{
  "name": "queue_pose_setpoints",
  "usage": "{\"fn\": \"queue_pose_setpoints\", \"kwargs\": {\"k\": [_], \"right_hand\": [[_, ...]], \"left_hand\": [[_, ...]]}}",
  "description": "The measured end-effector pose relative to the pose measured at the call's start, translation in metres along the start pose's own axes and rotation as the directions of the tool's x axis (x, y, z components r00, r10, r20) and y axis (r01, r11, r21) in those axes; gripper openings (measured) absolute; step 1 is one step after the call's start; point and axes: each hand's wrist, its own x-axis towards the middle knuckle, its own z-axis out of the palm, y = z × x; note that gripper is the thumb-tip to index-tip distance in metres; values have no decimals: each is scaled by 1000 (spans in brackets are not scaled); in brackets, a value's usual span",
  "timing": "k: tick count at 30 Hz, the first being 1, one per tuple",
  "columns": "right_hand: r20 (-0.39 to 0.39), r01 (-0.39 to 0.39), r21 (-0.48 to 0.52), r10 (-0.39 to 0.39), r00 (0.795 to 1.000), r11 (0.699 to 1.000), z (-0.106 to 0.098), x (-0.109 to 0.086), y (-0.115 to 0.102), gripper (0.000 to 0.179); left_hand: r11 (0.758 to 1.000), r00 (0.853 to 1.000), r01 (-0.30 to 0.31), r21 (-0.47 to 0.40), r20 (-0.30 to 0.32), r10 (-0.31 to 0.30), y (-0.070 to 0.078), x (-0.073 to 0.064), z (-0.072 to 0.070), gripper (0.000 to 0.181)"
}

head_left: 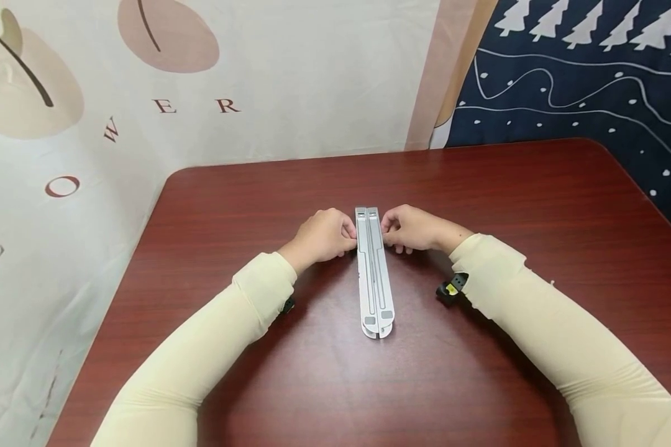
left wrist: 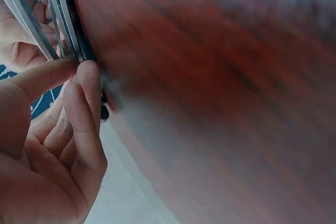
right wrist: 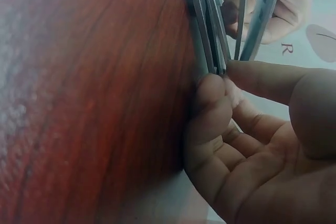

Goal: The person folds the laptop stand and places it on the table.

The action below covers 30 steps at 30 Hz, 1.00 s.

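Observation:
A silver folding laptop stand (head_left: 365, 273) lies folded into a long narrow shape on the table, with grey pads at its near, rounded end. My left hand (head_left: 327, 234) is at its left side toward the far end. In the left wrist view, the thumb and index finger pinch an edge of the stand (left wrist: 67, 17). On the opposite side, my right hand (head_left: 416, 228) mirrors this grip. The right wrist view has its thumb and forefinger closed on the metal bars (right wrist: 206, 24), which stand slightly apart from one another there.
The table (head_left: 313, 385) is reddish-brown wood with rounded far corners. Behind it hangs pale cloth (head_left: 313, 74) with printed letters, beside dark blue cloth (head_left: 570, 93) with white trees. A black wrist device (head_left: 450, 290) sits under the right cuff.

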Motion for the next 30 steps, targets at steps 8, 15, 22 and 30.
{"fn": "queue_pose_setpoints", "kwargs": {"k": [8,15,22,30], "right_hand": [[-9,-16,-72,15,1000,997,1,1,-3,5],[-54,-12,-155,4,999,988,4,-1,-3,5],[-93,-5,-202,-14,996,979,8,-3,-5,5],[-167,36,-323,-94,981,946,7,-10,-2,10]], "left_hand": [[987,999,-16,160,-46,24,-1,1,1,5],[976,997,-51,210,-39,60,1,1,3,7],[965,996,-64,255,-48,79,4,-2,4,12],[948,994,-46,314,-80,75,-1,-11,1,10]]}}
